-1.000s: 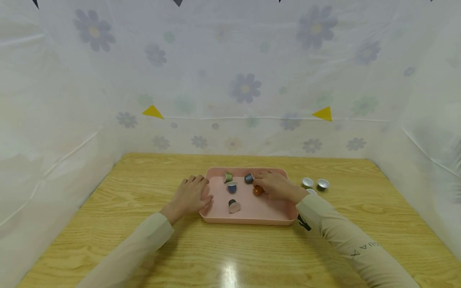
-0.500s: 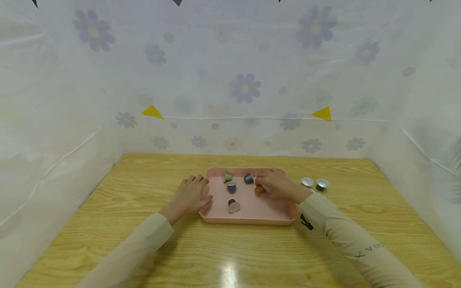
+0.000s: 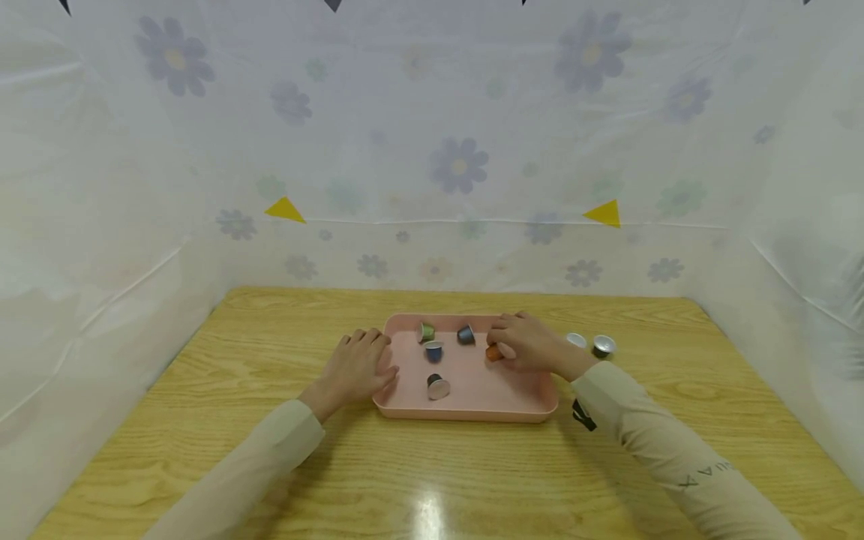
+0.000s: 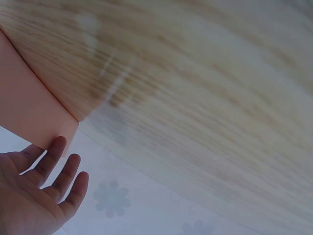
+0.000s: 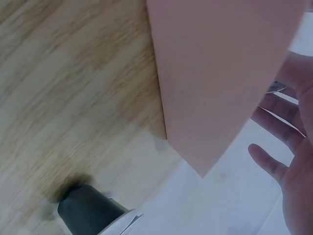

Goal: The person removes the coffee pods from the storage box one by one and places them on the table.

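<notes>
My right hand (image 3: 526, 341) pinches an orange coffee capsule (image 3: 494, 352) over the right half of a pink tray (image 3: 466, 413). In the right wrist view its fingers lie beyond the tray wall, and part of a silvery lid (image 5: 276, 87) peeks out between them. At the tray's left rim rests my left hand (image 3: 354, 365), fingers loosely spread, thumb over the inside. Fingertips meet the tray corner in the left wrist view. Inside the tray lie a green capsule (image 3: 426, 332), a blue capsule (image 3: 433, 351), a dark grey capsule (image 3: 466, 334) and a black capsule (image 3: 438, 387) with a pale lid.
To the tray's right, silver-lidded capsules (image 3: 604, 346) stand lid up on the wooden table (image 3: 432, 465), partly hidden by my right arm. One dark capsule (image 5: 88, 210) shows close up in the right wrist view. A flowered white curtain (image 3: 459, 112) encloses the table.
My right hand has taken hold of the orange capsule and moved a little to the right with it. The left hand and the other capsules have stayed put.
</notes>
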Demonstrator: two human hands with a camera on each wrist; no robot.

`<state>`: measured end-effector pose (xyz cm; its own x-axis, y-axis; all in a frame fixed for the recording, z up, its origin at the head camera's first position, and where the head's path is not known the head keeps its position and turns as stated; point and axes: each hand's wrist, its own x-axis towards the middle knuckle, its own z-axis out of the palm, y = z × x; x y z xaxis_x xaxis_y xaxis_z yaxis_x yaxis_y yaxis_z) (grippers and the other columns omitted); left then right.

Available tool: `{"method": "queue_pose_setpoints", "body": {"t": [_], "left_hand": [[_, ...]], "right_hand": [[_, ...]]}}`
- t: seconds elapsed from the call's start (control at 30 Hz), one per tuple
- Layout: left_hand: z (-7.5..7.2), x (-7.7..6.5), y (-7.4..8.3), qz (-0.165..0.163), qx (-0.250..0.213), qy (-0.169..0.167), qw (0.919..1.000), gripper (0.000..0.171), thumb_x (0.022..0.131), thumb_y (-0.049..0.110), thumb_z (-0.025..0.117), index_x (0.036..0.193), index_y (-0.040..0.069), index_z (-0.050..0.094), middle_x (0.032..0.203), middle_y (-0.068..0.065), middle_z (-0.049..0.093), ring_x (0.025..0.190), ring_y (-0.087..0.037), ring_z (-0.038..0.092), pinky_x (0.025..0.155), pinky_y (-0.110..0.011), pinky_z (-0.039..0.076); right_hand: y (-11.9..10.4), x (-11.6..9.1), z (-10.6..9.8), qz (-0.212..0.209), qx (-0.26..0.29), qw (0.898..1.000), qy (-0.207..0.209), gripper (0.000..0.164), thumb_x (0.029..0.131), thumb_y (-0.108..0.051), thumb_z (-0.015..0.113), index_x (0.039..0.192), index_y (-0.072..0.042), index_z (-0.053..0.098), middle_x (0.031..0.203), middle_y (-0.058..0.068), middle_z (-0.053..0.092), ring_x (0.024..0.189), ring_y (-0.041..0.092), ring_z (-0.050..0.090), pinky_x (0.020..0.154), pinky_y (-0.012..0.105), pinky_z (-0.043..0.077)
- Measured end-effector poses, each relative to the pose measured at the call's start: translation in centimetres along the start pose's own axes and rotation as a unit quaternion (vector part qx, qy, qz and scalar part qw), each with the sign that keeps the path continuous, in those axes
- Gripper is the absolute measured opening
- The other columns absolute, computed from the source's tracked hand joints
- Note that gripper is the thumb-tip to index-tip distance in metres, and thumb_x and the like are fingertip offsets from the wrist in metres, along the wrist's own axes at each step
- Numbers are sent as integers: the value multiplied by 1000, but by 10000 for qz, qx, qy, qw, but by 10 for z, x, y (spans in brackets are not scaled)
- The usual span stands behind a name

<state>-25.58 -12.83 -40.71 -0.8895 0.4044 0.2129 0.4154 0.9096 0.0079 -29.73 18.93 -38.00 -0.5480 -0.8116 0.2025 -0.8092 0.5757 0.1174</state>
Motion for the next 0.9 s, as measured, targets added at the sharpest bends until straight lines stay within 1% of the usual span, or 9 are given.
{"method": "queue_pose_setpoints", "body": {"t": [0.37,0.6,0.77,0.9], "left_hand": [[-1,0,0,-31,-86,2,10000,50,84,44,56,119,9,55,118,-8,55,108,-30,51,90,-47,42],[-1,0,0,-24,-60,-2,10000,51,84,45,55,120,9,55,118,-8,55,108,-29,51,90,-47,42],[0,0,0,-31,-19,8,10000,51,84,46,55,119,9,55,118,-7,55,107,-29,51,90,-46,42],[0,0,0,-39,-23,21,10000,51,84,45,55,119,9,55,118,-7,55,107,-29,51,90,-46,42]], "right_hand": [[8,-10,-4,54,-117,9998,162,24,72,-23,76,90,-17,62,90,-3,59,83,17,53,76,39,44],[14,-17,-10,145,-46,9996,238,24,73,-23,75,93,-17,63,94,-2,60,87,18,56,81,41,45],[19,-23,-14,247,-58,9992,306,29,72,-22,76,97,-13,63,94,1,61,89,21,57,80,46,46],[22,-28,-19,325,0,9988,362,32,70,-21,77,98,-12,63,93,1,60,88,21,57,79,47,46]]}}
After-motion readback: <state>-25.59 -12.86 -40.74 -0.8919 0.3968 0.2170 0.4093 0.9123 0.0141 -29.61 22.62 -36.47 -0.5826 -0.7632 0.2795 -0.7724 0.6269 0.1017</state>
